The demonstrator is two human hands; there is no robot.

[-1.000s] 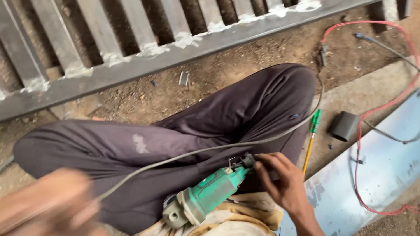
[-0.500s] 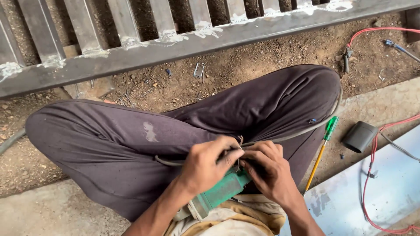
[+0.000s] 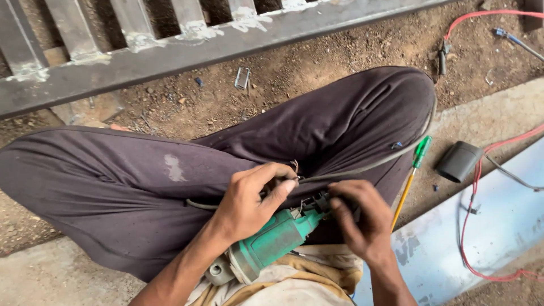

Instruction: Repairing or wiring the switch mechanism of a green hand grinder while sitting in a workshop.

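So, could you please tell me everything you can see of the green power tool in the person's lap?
The green power tool looks like an angle grinder: a green plastic body, a pale grey metal head at the lower left, and a dark rear end with a grey cord leaving it. It lies slanted across the lap on a yellowish cloth. The left hand and right hand both work at its rear end.

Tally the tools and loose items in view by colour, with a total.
Green: 2, the angle grinder and the screwdriver
Red: 1, a cable
Dark grey: 1, a small case
Blue: 1, a tool
Total: 5
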